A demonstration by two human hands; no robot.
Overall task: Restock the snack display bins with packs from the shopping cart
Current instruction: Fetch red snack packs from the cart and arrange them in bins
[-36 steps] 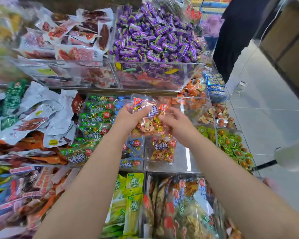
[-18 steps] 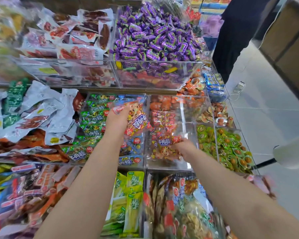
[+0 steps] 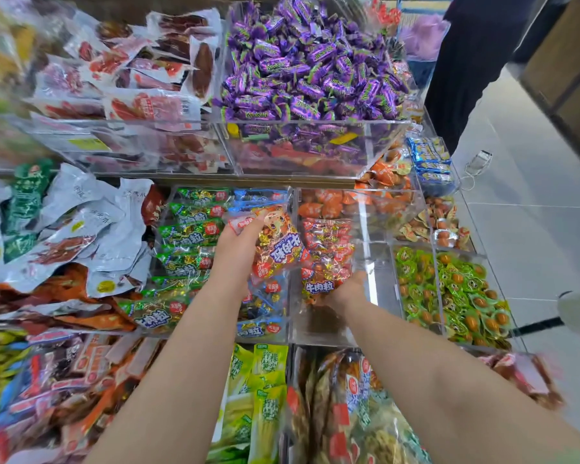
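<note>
Left hand [image 3: 236,244] pinches red crinkly pack [image 3: 277,244], blue label, cartoon print. Right hand [image 3: 347,291] against 2nd matching pack [image 3: 325,259] inside clear bin [image 3: 380,279]; fingers hidden, grip unclear.

Rear tier: sealed meat packs [image 3: 131,105] lie left of a bin heaped with wrapped candies [image 3: 315,78]. On the middle tier in front, stacked packs [image 3: 188,236] lie at left, a partly filled bin [image 3: 382,262] to their right, and small wrapped snacks [image 3: 449,296] further right. The left hand [image 3: 238,242] holds the upper pack [image 3: 278,242] over the divider between the first two. The right hand [image 3: 345,291] holds the lower pack [image 3: 322,283] inside the partly filled bin.
</note>
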